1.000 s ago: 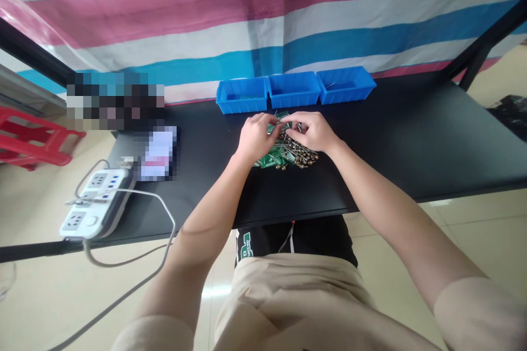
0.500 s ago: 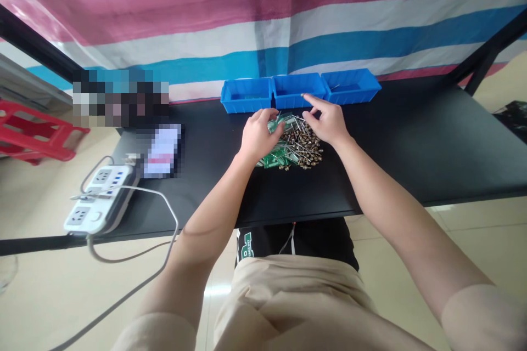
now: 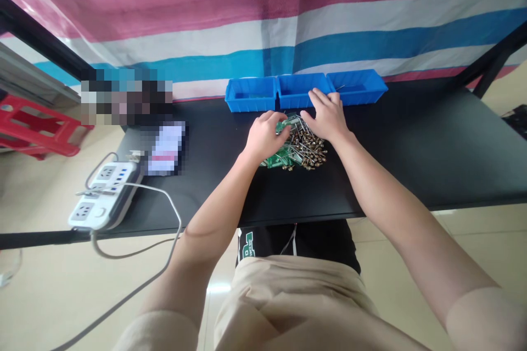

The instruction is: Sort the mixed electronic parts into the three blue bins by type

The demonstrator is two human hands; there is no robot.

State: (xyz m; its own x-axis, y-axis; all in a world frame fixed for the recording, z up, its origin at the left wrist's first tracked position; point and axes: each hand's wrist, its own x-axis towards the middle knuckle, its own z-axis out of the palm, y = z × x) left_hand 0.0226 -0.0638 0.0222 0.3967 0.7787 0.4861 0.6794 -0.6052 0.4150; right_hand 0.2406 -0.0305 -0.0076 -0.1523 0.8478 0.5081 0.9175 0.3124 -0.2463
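Note:
In the head view, a pile of small parts lies on the black table. Thin metal pins with brass-coloured heads fill its right side, and green translucent pieces its left. My left hand rests at the pile's left edge, fingers curved and thumb apart, holding nothing I can make out. My right hand is open, thumb spread, its fingers stretched to the front rim of the middle blue bin. Beside that bin stand a left blue bin and a right blue bin with a thin pin showing inside.
A white power strip with grey cables lies at the table's left end. Behind it are a phone-like object and a blurred-out patch. A red plastic stool stands on the floor at left. Striped sheeting hangs behind the table.
My right hand has gone from a pointed finger with a small brass-coloured bit at its tip to outstretched fingers at the middle bin; the bit no longer shows. My left hand stays by the pile.

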